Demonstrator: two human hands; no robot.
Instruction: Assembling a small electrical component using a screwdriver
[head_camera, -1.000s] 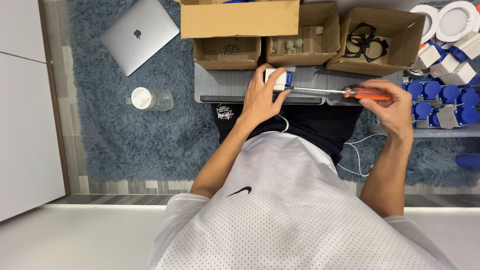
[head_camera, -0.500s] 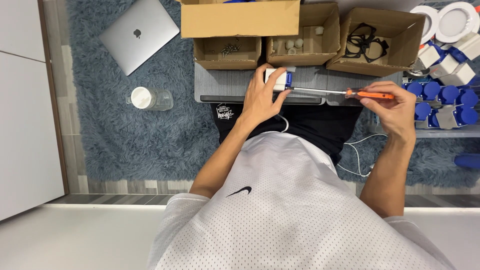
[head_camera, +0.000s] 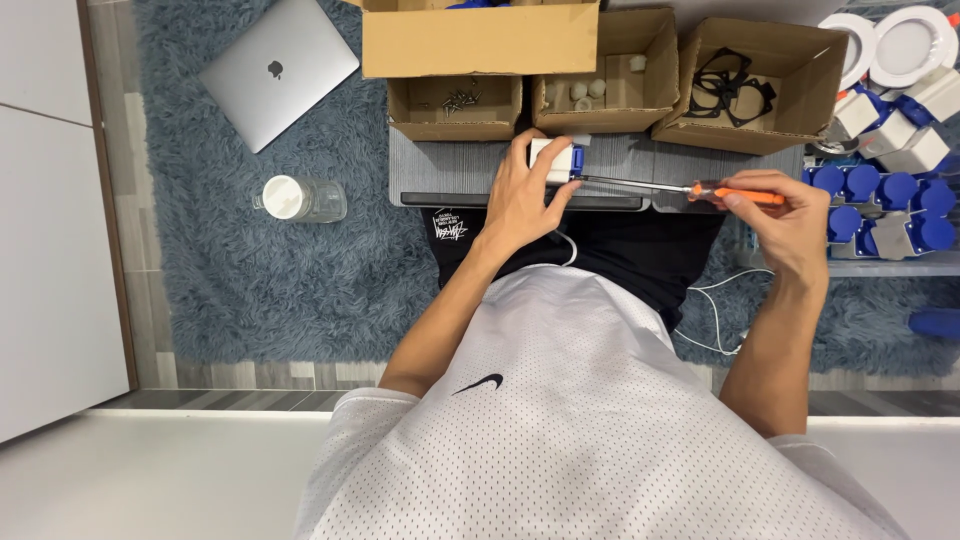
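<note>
The left hand (head_camera: 520, 195) clasps a small white and blue part (head_camera: 556, 160) on the grey lap tray (head_camera: 440, 175), just near of the cardboard boxes (head_camera: 605, 70). The right hand (head_camera: 790, 215) grips the orange handle of a screwdriver (head_camera: 690, 188), its tip meeting the part's right side. Judging by this, a screw is mid-drive; similar blue-capped parts (head_camera: 880, 190) lie at the far right, whether finished or waiting I cannot tell

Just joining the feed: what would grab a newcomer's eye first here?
At centre, the left hand grips a small white-and-blue plastic block on the grey work tray, while the right hand drives an orange-handled screwdriver into its side. Open brown cardboard boxes line the far edge.
</note>
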